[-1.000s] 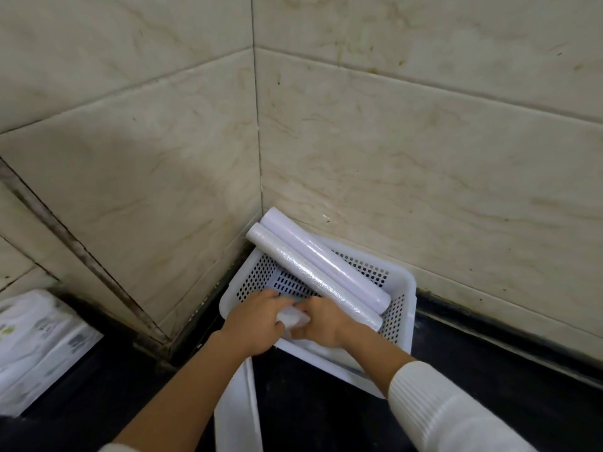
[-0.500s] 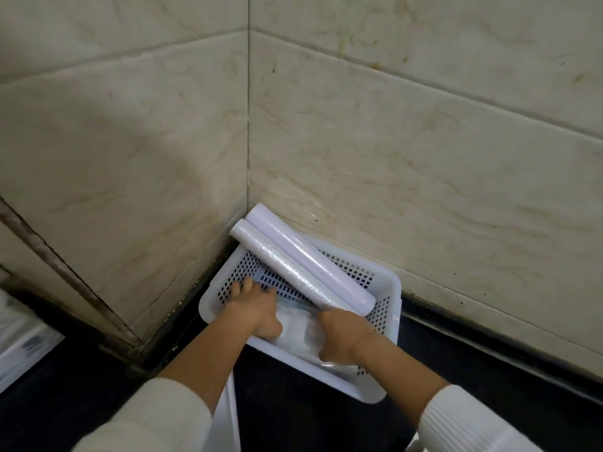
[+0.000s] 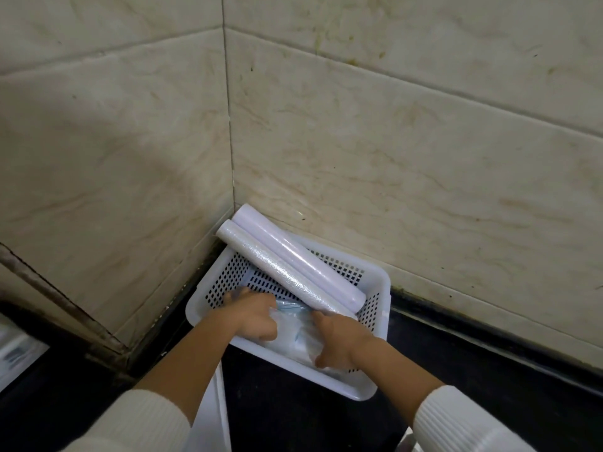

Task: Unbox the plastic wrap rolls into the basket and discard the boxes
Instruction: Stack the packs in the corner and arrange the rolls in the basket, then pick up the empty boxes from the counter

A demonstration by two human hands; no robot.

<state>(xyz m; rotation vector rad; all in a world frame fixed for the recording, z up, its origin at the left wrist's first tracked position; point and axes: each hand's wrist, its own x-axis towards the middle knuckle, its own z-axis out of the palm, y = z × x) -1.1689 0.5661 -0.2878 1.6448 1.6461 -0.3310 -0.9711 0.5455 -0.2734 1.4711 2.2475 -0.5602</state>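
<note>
A white perforated basket sits on the dark counter in the corner of the tiled walls. Two plastic wrap rolls lie side by side across it, leaning on its far corner: a pale lilac roll and a clear crinkly roll to its left. Inside the basket's near part lies a clear plastic packet with blue-green content. My left hand presses on the packet's left side. My right hand grips its right side, fingers curled over it.
Beige marble wall tiles meet in a corner right behind the basket. A white flat object stands below my left forearm. A white printed package shows at the left edge. Dark counter extends to the right.
Both hands have spread apart over the packet and pushed it lower into the basket. The two rolls have stayed in place; the camera has moved closer and shifted.
</note>
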